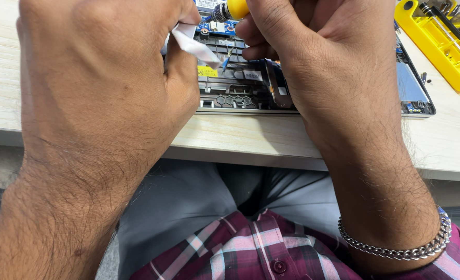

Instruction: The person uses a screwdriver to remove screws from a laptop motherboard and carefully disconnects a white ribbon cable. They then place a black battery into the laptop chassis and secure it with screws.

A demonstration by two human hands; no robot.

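Observation:
An opened laptop base (240, 91) lies on the light wooden table, its dark inner frame and a blue circuit board showing between my hands. My left hand (100, 78) covers its left part and pinches a white flat ribbon strip (193, 44) between the fingers. My right hand (318, 62) is closed around a screwdriver with a yellow handle and dark collar (230, 9), held over the board at the top of the view. The screwdriver's tip is hidden behind my fingers.
A yellow tray of screwdriver bits (442, 39) stands at the far right on the table (240, 140). Small loose screws (423, 77) lie beside the laptop's right edge. The table's front edge runs just above my lap.

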